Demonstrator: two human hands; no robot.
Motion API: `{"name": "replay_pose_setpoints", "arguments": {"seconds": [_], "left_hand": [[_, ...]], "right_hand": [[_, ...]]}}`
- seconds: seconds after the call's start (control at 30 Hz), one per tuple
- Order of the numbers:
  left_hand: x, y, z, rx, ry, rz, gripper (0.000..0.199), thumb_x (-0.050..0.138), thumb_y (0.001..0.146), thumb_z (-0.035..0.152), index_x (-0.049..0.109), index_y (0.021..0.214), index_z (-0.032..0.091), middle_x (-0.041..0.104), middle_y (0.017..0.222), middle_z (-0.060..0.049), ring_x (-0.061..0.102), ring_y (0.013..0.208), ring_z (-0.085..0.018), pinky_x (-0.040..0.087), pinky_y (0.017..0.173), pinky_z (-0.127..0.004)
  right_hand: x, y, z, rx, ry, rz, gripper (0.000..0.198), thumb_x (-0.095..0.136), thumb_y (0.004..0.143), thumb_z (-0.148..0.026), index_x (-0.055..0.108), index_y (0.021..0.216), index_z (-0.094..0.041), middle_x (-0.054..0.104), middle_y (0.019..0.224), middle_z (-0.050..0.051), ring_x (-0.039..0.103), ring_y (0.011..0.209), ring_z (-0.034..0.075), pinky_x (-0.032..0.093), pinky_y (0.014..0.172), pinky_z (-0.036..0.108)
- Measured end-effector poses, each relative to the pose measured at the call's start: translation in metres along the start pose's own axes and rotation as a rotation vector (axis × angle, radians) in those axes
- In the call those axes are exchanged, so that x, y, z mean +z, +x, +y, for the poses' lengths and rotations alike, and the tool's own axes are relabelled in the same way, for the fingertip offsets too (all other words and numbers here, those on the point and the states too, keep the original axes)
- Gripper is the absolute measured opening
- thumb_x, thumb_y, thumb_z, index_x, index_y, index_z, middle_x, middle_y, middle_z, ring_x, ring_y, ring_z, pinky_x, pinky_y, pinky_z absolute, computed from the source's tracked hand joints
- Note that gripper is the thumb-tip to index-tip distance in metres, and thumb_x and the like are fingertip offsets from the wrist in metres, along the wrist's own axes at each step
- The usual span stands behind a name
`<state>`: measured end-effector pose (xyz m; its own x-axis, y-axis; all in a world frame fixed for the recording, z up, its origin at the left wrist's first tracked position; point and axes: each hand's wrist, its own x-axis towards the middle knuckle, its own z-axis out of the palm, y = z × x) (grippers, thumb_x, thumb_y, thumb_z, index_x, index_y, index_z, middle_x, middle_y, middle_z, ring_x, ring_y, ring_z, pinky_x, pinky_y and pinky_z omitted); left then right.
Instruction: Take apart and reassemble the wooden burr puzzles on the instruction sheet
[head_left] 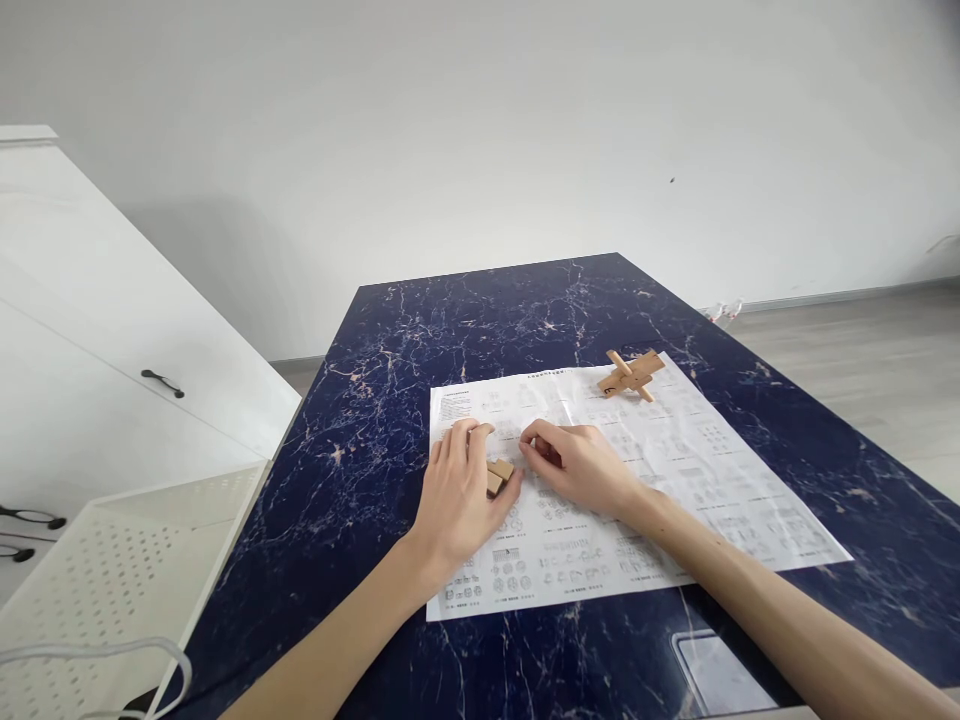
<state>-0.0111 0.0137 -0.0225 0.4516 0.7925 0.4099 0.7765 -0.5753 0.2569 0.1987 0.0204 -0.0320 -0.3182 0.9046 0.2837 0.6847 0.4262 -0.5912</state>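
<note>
Light-brown wooden puzzle pieces point(498, 474) lie between the thumb and fingers of my left hand point(459, 490), over the printed sheet point(570, 590). A curved wooden end point(486, 429) shows past the fingertips, and the rest is covered by the fingers. Just to the right, my right hand point(574, 460) is closed with its fingers curled, its fingertips close to the pieces but apart from them. Whether it pinches anything small is hidden. Beyond it, at the sheet's far right corner, stands a wooden interlocking puzzle point(631, 376) with crossed bars.
The sheet, printed with rows of small diagrams, is creased on a dark blue marble-patterned table point(420, 330). A phone-like flat object point(724, 672) lies at the near edge by my right forearm. White cabinets point(97, 290) and a perforated white surface point(150, 550) with a cable point(97, 648) are left.
</note>
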Motion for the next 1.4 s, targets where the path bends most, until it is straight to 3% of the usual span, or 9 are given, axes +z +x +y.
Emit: {"name": "replay_pose_setpoints", "arguments": {"seconds": [0.17,0.37,0.7,0.97,1.4], "left_hand": [[-0.004,0.000,0.004,0.044,-0.109,-0.067,0.044,0.068,0.095,0.029,0.045,0.132,0.023,0.058,0.131,-0.013,0.064,0.118,-0.033,0.057,0.100,-0.053],[-0.008,0.000,0.009,0.146,-0.211,-0.183,0.053,0.070,0.094,0.035,0.044,0.139,0.024,0.058,0.135,-0.013,0.064,0.118,-0.032,0.058,0.099,-0.051],[-0.008,0.000,0.011,0.098,-0.125,-0.092,0.061,0.078,0.085,0.044,0.048,0.134,0.022,0.062,0.127,-0.013,0.063,0.116,-0.035,0.053,0.102,-0.056],[-0.004,0.000,0.008,0.055,-0.060,-0.070,0.060,0.075,0.088,0.052,0.049,0.132,0.020,0.065,0.123,-0.014,0.065,0.111,-0.036,0.055,0.098,-0.057],[-0.007,0.002,0.005,0.070,-0.188,-0.186,0.060,0.068,0.095,0.061,0.046,0.136,0.024,0.066,0.129,-0.012,0.064,0.118,-0.034,0.056,0.101,-0.053]], "right_hand": [[0.000,0.000,0.000,0.000,0.002,-0.002,0.015,0.047,0.100,-0.028,0.060,0.095,-0.023,0.063,0.062,-0.003,0.054,0.053,0.015,0.037,0.057,0.028],[0.000,0.000,0.000,0.000,0.002,0.000,0.015,0.046,0.100,-0.027,0.060,0.095,-0.023,0.066,0.066,-0.002,0.057,0.054,0.014,0.036,0.056,0.027],[0.001,0.000,0.000,-0.007,0.006,0.010,0.014,0.046,0.101,-0.028,0.058,0.095,-0.022,0.066,0.065,-0.001,0.056,0.054,0.014,0.035,0.056,0.028],[0.001,0.000,0.001,-0.016,0.017,0.009,0.014,0.047,0.101,-0.026,0.059,0.096,-0.022,0.064,0.063,-0.003,0.053,0.052,0.014,0.035,0.056,0.027],[0.000,0.000,0.000,-0.017,0.023,0.002,0.014,0.047,0.101,-0.027,0.059,0.096,-0.022,0.065,0.065,-0.002,0.055,0.053,0.014,0.035,0.054,0.027]]}}
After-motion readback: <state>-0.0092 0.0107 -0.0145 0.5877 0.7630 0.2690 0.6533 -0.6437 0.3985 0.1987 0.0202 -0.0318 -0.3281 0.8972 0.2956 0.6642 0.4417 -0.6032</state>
